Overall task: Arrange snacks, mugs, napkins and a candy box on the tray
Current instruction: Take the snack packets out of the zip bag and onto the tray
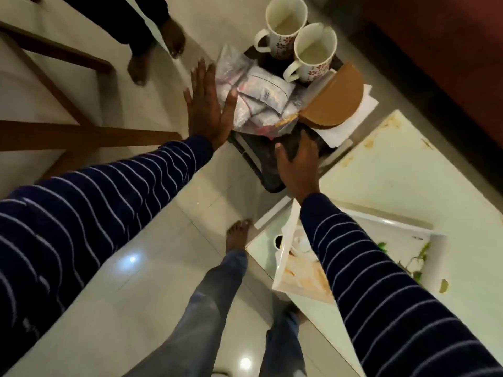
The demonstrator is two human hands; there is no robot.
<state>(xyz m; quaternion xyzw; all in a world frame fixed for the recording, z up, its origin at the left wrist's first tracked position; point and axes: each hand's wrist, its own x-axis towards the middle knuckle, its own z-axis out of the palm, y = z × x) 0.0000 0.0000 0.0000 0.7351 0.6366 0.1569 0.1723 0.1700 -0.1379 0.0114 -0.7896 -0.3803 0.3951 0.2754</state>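
A dark tray carries two white mugs with red flower print at its far end, clear bags of snacks in the middle, a brown semicircular candy box on the right, and white napkins under the box. My left hand is flat with fingers spread, pressed against the left side of the snack bags. My right hand grips the tray's near edge.
A white table with stains lies to the right, holding a white box with a green plant sprig and a plastic bag. Wooden chair legs stand on the left. Another person's bare feet are at the top.
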